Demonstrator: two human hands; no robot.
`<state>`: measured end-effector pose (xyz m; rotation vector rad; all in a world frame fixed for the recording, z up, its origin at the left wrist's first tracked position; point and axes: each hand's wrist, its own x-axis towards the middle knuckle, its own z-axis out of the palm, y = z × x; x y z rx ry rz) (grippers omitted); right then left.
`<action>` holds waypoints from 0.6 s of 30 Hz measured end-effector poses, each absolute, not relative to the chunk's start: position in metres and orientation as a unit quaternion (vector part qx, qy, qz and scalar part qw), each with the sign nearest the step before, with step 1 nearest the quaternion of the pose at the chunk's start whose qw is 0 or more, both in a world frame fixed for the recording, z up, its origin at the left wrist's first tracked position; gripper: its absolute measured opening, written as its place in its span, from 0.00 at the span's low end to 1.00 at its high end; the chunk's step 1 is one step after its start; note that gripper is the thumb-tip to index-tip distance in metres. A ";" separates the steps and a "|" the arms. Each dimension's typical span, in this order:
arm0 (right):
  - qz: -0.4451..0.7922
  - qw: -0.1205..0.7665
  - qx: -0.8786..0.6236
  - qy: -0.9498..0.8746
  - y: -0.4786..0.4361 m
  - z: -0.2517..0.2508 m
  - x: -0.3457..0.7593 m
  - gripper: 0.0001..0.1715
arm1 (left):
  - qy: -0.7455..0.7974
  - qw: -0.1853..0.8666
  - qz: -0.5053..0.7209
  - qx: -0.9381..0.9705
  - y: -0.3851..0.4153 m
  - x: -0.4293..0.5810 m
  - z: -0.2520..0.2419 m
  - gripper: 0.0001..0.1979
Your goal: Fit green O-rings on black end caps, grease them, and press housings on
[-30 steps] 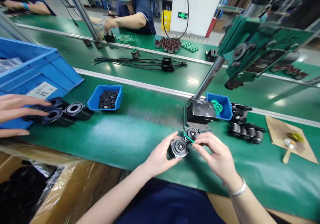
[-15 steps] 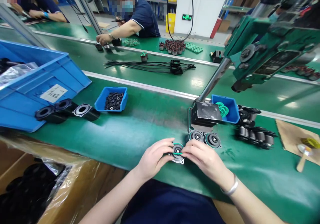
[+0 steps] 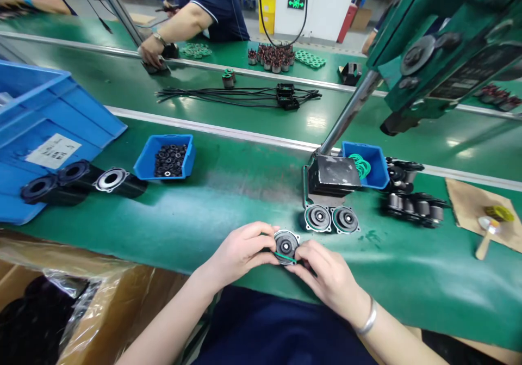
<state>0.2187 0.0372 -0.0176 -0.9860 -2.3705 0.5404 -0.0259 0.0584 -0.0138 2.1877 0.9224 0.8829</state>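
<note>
The left hand is closed on the left edge of a round black motor housing, its thumb at one end of a green sealing ring. The right hand is closed on the opposite edge, fingertips at the ring's other end. The housing sits between both hands, over the near side of the bench, open face up.

The ring seems only partly fitted: its near stretch runs straight across the face instead of following the rim. Just beyond, a left-hand housing and a right-hand housing stand side by side, touching or nearly so; thin green lines at their rims suggest rings already seated. More loose green rings lie in a small blue bin.

Fingers hide parts of the held housing's sides, and whether its base touches the bench cannot be told. The ring's far stretch is hard to make out. The green press is cut off at the upper right.
</note>
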 end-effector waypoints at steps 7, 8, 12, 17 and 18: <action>0.089 0.306 -0.336 -0.886 0.028 -0.031 0.213 0.10 | 0.365 0.225 0.370 0.824 0.036 -0.017 -0.032 0.06; 0.075 0.300 -0.331 -0.891 0.028 -0.032 0.212 0.11 | 0.372 0.219 0.393 0.812 0.033 -0.014 -0.036 0.09; 0.034 0.265 -0.307 -0.913 0.031 -0.031 0.211 0.12 | 0.421 0.230 0.388 0.787 0.033 -0.002 -0.047 0.26; -0.010 0.292 -0.306 -0.906 0.036 -0.022 0.232 0.16 | 0.464 0.161 0.329 0.807 0.065 0.003 -0.051 0.33; -0.019 0.307 -0.316 -0.897 0.038 -0.020 0.239 0.16 | 0.468 0.142 0.329 0.808 0.074 0.005 -0.052 0.34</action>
